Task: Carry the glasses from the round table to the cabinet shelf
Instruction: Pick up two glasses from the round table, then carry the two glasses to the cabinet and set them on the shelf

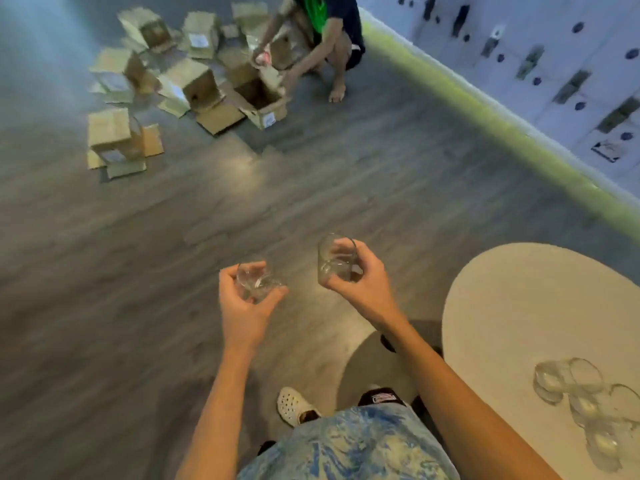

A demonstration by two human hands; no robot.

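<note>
My left hand (244, 306) grips a short clear glass (254, 282), held over the floor in front of me. A taller clear glass (334, 259) stands upright in my right hand (360, 278), a little higher and to the right. The beige round table (512, 306) lies at the lower right, beside my right arm. Several more clear glasses (585, 403) crowd together near its right edge. No cabinet shelf shows in this view.
Grey wood-look floor stretches ahead. Many open cardboard boxes (194, 84) litter the far left. A person (322, 46) crouches behind them with hands over an open box. A white wall (540, 71) with a lit base strip runs along the right.
</note>
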